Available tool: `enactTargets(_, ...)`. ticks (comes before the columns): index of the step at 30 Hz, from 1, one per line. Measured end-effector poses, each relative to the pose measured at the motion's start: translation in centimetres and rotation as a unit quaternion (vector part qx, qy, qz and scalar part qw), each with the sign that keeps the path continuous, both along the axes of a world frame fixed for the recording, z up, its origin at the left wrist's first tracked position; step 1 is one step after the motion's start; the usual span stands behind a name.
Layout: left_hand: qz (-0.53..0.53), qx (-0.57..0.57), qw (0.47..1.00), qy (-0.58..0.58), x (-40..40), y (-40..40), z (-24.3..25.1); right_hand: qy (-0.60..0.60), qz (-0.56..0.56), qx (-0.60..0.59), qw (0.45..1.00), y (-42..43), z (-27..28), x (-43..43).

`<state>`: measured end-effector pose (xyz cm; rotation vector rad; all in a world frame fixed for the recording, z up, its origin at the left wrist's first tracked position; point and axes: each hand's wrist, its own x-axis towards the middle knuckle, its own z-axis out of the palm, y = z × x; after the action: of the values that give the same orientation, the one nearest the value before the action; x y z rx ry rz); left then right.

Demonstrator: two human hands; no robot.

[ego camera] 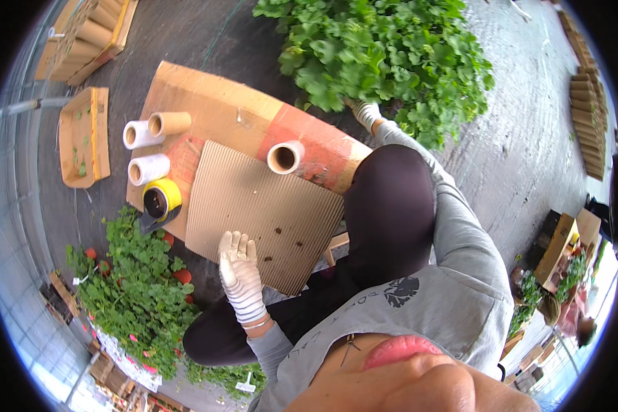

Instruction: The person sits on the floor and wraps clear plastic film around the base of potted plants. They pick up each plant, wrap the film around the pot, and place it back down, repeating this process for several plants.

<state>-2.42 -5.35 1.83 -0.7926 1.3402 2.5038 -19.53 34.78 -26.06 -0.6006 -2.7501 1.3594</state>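
Note:
My left hand (241,275), in a striped, pale-coated glove, is held palm up at the near edge of a corrugated cardboard sheet (237,195); it holds nothing. My right hand (365,114), in a striped glove, reaches to the lower edge of a mass of leafy green plants (391,56); the leaves hide its fingertips. The sheet lies on a large cardboard box (211,92), with dark crumbs on it. A cardboard tube (286,157) stands at its far edge. Another tube (171,123), two film rolls (148,170) and a yellow tape roll in a dark dispenser (162,200) are at the left.
Potted leafy plants (139,288) stand at the lower left. An open cardboard tray (84,136) and a box of cardboard tubes (90,41) are on the dark floor at the left. More tubes (587,118) stand at the far right. Another person (577,319) is at the lower right.

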Motion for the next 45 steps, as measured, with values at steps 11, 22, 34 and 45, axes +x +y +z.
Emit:
enactTargets(11, 0.075, -0.070, 0.994, 0.030, 1.9, -2.7, 1.2, -0.201, -0.041, -0.091, 0.975, 0.3, 1.0, 6.3)
enactTargets(22, 0.279, -0.132, 0.940, 0.144, 14.2, -12.4, 8.9, 0.005, 0.090, -0.332, 0.939, 7.1, 29.3, 3.9)
enactTargets(34, 0.179, -0.141, 0.924, -0.306, 8.9, -6.3, -17.6, -0.171, 0.000, -0.323, 0.931, -7.7, 11.4, -5.5)
enactTargets(45, 0.140, -0.191, 0.956, -0.170, 8.2, -7.2, -14.3, -0.098, -0.008, -0.388, 0.916, -13.8, 13.4, -4.0)
